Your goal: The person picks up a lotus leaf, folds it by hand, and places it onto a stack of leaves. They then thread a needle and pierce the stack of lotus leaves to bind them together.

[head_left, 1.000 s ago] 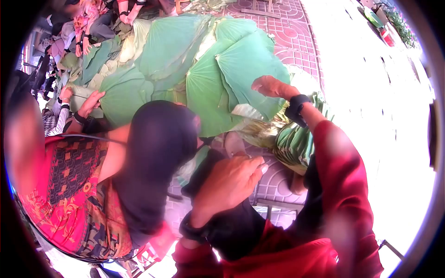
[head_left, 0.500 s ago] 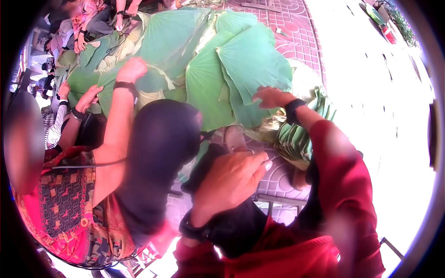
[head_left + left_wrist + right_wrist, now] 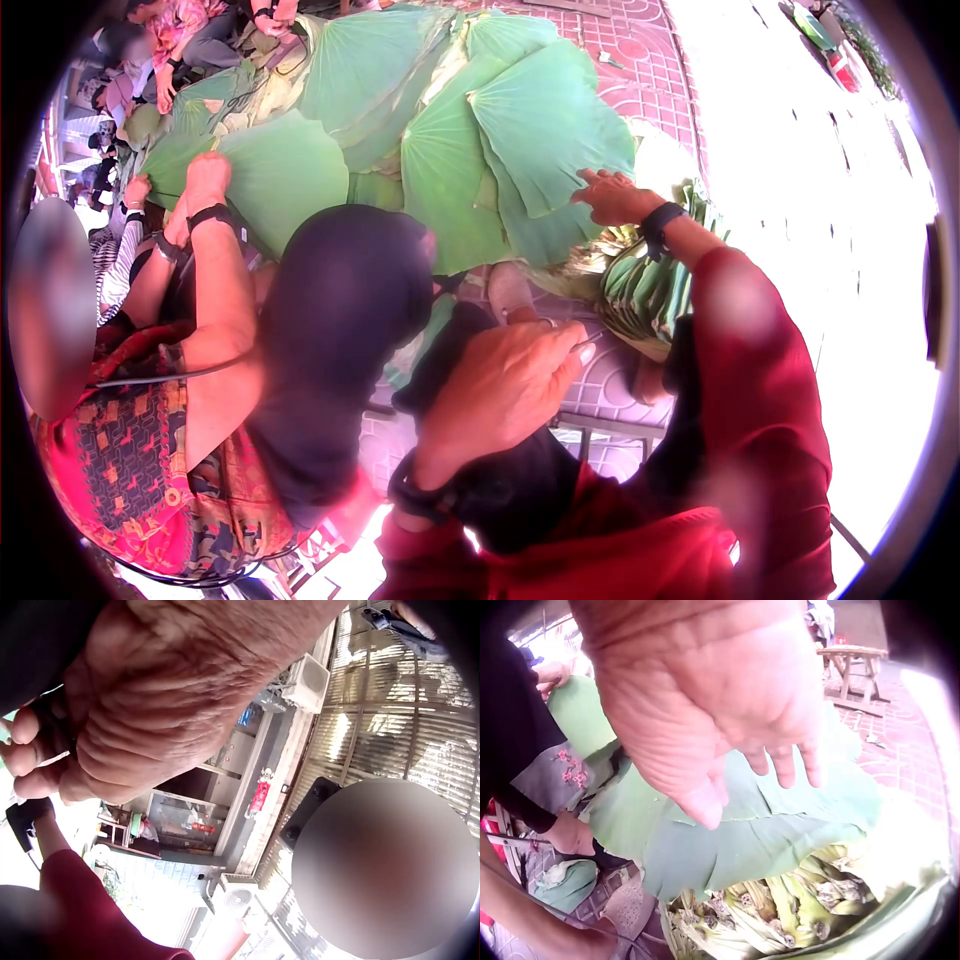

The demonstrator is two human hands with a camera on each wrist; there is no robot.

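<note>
Large green lotus leaves (image 3: 545,130) lie fanned and overlapping in the head view. At their right edge hovers my right hand (image 3: 615,196), palm down with fingers spread and nothing held. The right wrist view shows those fingers above a broad leaf (image 3: 742,844), thumb pointing down. My left hand (image 3: 500,395) sits over the lap with curled fingers. A thin dark object (image 3: 596,337) shows at its thumb tip; I cannot tell its kind. Below the right hand stands a folded leaf stack (image 3: 645,300), with cut stem ends (image 3: 787,919) showing in the right wrist view.
On the left sits a person in patterned red clothing (image 3: 130,470), their hand (image 3: 208,178) on another leaf (image 3: 285,170). More people (image 3: 180,30) work at the far left. A wooden stool (image 3: 855,667) stands on the paving (image 3: 640,70) behind the leaves.
My right hand dips slightly toward the leaves, then shifts right with its fingers more spread. The neighbour's hand reaches over the pile and returns left, where a leaf now lies spread out.
</note>
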